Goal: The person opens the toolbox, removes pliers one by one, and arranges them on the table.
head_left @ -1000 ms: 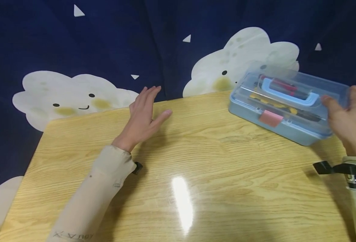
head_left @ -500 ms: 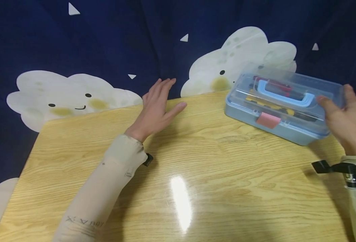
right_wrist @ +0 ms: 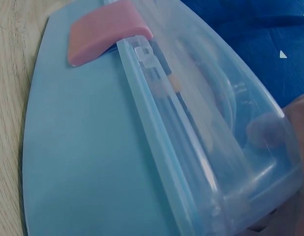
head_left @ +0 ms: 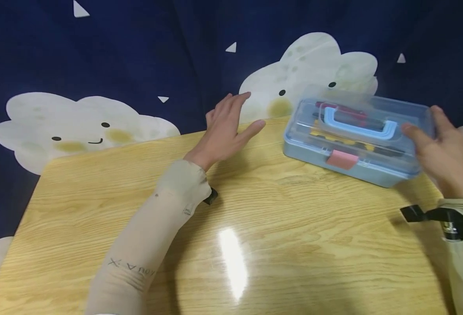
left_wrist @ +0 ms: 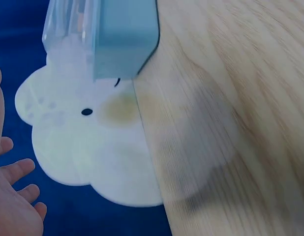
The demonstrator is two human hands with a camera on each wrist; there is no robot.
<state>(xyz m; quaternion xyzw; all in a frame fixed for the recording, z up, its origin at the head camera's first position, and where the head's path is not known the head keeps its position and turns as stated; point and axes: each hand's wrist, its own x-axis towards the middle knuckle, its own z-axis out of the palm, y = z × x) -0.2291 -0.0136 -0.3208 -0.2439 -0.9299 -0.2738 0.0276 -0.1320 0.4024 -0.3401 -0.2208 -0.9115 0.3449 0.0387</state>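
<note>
A plastic storage box with a light-blue base, clear lid, blue carry handle and pink latch sits at the table's back right. The latch also shows in the right wrist view, folded over the lid's edge. Through the lid I see red, yellow and black things. My right hand grips the box's right end, thumb on the lid and fingers round the far side. My left hand is left of the box, apart from it, fingers straight and thumb spread towards it; some fingers show in the left wrist view.
The wooden table has its back edge just behind the box. Beyond it hangs a dark blue curtain printed with clouds. Black camera mounts sit on both wrists.
My left hand has moved right, closer to the box. The right hand keeps its hold, and the box shows slightly further left, mostly along with the whole view.
</note>
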